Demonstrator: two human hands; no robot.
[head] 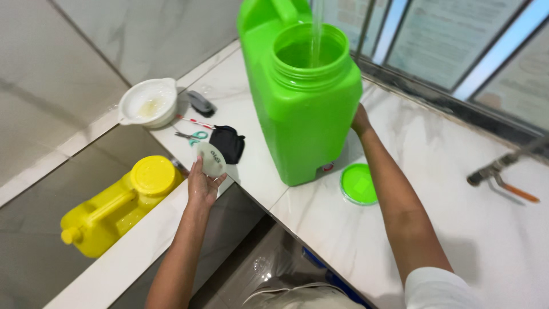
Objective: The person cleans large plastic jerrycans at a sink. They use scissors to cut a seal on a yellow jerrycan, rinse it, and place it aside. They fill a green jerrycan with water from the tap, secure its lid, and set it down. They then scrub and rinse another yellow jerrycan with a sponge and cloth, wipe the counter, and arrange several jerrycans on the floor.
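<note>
Water streams into the green jug [306,109] standing on the worktop [457,189]; filling looks underway. Right hand [360,121] steadies its side, grip hidden, cannot tell. Left hand [202,184] holds a white disc [210,158] left of the jug. Capping would need the green lid [359,184] at its base.

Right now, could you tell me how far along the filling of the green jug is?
Done: the green lid is off, lying on the counter. In hand: water streams into the open green jug, steadied by the right hand; the left hand holds a small white disc. Left: how full it is cannot be told; the lid is not yet on.
</note>
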